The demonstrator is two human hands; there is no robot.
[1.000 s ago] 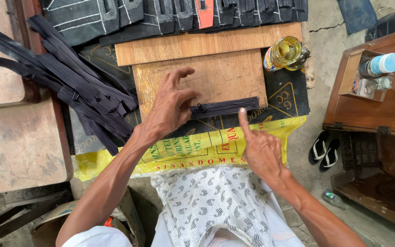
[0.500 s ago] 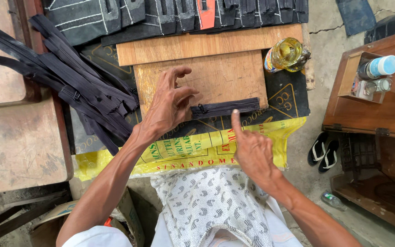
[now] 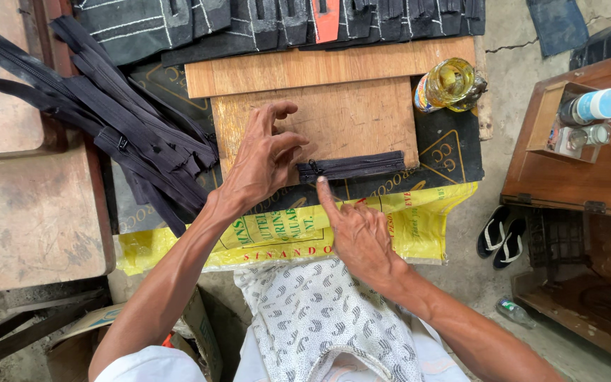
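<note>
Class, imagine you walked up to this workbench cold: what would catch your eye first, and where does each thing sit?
First, the two hands at the centre: the left hand presses on the end of a short black zipper lying along the near edge of a wooden board, while the right hand points a forefinger at it. Next, the heap of black zippers to the left, and the yellow bottle lying at the board's right.

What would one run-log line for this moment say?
left hand: on zipper end, board | right hand: index finger at zipper's left end | zipper pile: left | bottle: right
</note>
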